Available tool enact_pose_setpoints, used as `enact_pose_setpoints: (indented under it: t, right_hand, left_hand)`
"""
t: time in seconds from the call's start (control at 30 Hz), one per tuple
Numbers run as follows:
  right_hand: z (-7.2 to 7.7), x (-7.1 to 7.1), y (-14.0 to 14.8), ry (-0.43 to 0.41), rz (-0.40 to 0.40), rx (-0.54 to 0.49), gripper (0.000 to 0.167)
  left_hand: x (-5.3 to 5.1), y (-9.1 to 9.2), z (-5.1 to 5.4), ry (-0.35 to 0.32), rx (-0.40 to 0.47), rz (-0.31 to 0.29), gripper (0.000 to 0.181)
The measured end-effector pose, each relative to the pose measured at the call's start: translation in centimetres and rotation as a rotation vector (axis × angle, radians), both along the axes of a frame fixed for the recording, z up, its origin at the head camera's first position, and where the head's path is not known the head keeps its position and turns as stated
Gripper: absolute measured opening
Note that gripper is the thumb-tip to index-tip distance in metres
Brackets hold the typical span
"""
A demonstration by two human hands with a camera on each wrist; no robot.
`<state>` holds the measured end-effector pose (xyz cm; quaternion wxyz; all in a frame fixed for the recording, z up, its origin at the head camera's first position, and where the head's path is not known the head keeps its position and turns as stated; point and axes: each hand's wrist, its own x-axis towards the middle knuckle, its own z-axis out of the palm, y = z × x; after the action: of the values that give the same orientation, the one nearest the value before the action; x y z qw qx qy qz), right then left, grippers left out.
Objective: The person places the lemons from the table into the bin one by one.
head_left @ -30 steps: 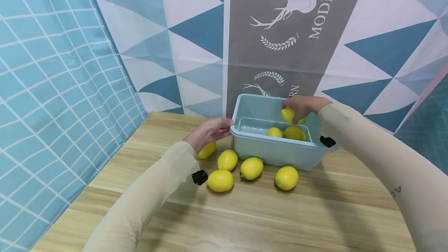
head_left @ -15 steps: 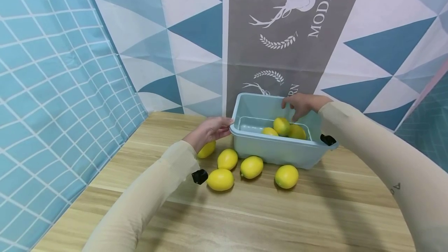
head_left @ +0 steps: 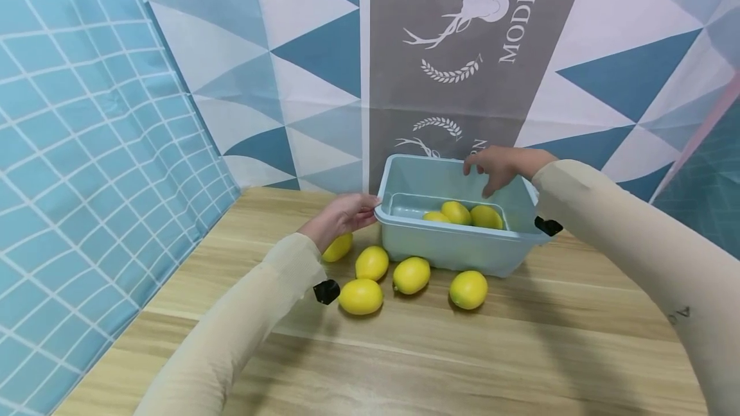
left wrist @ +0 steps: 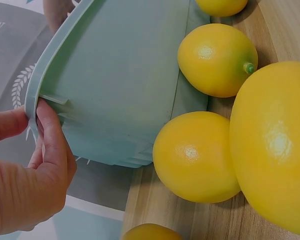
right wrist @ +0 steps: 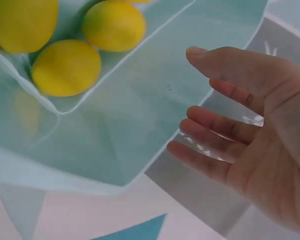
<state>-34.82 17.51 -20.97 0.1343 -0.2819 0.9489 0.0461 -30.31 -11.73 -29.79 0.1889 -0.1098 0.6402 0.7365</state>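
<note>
A light blue-green bin (head_left: 445, 246) stands on the wooden table, with three lemons (head_left: 456, 213) visible inside. My left hand (head_left: 347, 214) pinches the bin's left rim; in the left wrist view the thumb is on one side and the fingers (left wrist: 52, 132) curl under the rim (left wrist: 34, 85). Over the bin's back right part, my right hand (head_left: 497, 165) holds nothing. Its fingers are spread and relaxed in the right wrist view, beside the bin wall (right wrist: 140, 115) and apart from the lemons (right wrist: 66, 68).
Several lemons lie on the table in front of the bin: one (head_left: 469, 289) toward the right, one (head_left: 412, 275) near the bin's front wall, others (head_left: 361, 296) at the left. One (head_left: 338, 247) is partly behind the left wrist. Patterned cloth (head_left: 312, 69) hangs behind the bin.
My right hand has let go of a lemon, which dropped among those in the bin and settled. That hand is now slightly higher and empty. The left hand keeps its hold on the rim.
</note>
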Motion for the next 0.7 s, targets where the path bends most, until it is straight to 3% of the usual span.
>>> enact_pose_setpoints:
  t: [0.3, 0.47, 0.7]
  right_hand:
    - [0.7, 3.2, -0.3, 0.097, 0.232, -0.084, 0.044]
    - [0.3, 4.5, 0.0, 0.150, 0.288, -0.111, 0.044]
    - [0.3, 6.6, 1.1, 0.220, 0.298, -0.161, 0.045]
  left_hand:
    - [0.1, -0.1, 0.1, 0.006, -0.006, -0.009, 0.039]
    - [0.2, -0.2, 0.1, 0.010, -0.007, -0.001, 0.040]
    - [0.1, -0.1, 0.2, 0.008, -0.012, -0.003, 0.038]
